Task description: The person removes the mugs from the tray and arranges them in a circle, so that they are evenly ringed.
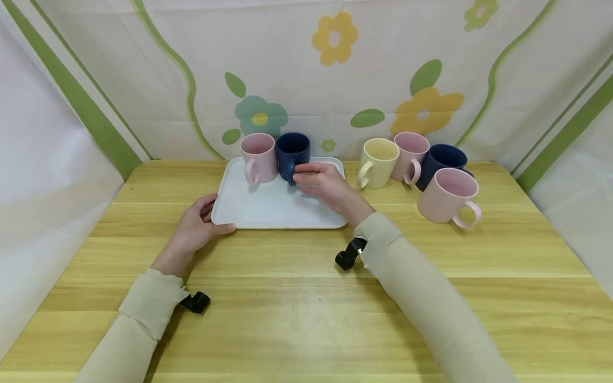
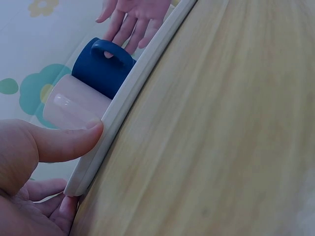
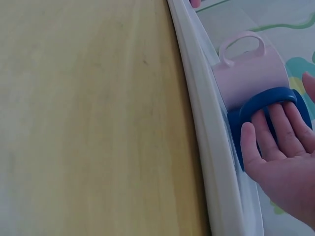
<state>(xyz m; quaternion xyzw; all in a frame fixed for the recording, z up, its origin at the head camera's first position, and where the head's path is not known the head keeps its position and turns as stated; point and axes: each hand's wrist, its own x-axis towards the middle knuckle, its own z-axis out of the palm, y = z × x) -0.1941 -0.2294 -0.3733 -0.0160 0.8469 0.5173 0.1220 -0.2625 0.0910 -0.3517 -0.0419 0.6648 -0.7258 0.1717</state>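
A white tray lies on the table, with a pink mug and a navy blue mug side by side at its back edge. Both mugs stand upright, handles toward the front. My left hand holds the tray's front left corner, its thumb on the front rim and its fingers round the left side. The fingers of my right hand are fairly straight and reach the blue mug's handle. In the right wrist view the fingertips pass behind that handle, and the thumb is apart from it.
Right of the tray stand a cream mug, a pink mug, another navy mug and a nearer pink mug, close together. A flower-patterned cloth hangs behind the wooden table.
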